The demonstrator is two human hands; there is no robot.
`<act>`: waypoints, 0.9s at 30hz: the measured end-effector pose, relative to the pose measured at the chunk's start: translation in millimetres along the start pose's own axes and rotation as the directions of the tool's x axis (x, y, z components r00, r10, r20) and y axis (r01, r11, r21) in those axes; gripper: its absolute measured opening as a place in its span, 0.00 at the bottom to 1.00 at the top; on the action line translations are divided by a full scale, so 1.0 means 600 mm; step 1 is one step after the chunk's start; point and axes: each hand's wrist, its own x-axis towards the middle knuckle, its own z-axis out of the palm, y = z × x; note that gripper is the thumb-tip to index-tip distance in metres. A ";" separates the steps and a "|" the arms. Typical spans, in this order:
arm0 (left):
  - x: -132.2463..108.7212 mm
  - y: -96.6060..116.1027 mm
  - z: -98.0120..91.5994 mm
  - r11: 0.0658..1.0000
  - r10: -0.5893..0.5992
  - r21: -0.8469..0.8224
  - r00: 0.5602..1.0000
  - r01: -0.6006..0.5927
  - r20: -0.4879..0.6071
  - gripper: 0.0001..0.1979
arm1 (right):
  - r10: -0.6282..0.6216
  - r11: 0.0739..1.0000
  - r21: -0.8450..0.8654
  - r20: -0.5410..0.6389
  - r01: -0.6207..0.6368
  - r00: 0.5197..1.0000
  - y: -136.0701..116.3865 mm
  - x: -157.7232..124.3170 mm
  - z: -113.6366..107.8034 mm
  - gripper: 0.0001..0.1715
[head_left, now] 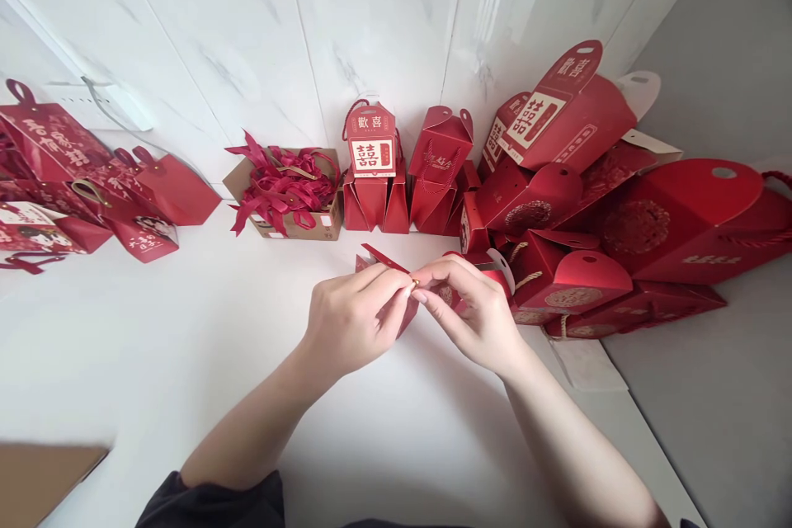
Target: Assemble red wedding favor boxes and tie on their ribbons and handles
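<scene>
- Red gift box [379, 257] sits low over the white bench [186, 346], between both hands.
- Left hand [352, 318] and right hand [479, 313]: each grip pinches the gift box.
- Carton of ribbons [292, 228] stands well behind.

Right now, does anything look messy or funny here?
Yes. The red boxes on the right lie tumbled in a heap, some on their sides. Red ribbons spill over their cardboard box.
</scene>
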 end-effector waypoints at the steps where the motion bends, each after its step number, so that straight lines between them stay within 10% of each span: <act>1: 0.000 -0.001 0.000 1.000 0.005 0.004 1.000 -0.005 0.011 0.05 | -0.012 1.000 -0.019 0.024 0.012 1.000 0.002 0.001 -0.002 0.06; 10: 0.001 -0.003 -0.007 0.997 0.076 -0.019 0.982 -0.074 0.174 0.08 | -0.023 0.998 -0.041 0.326 0.038 0.945 0.012 0.003 -0.042 0.05; 27: 0.012 0.011 -0.030 0.912 0.267 -0.394 0.892 -0.112 0.364 0.10 | -0.075 0.896 0.407 0.536 -0.179 0.841 0.025 0.000 -0.053 0.07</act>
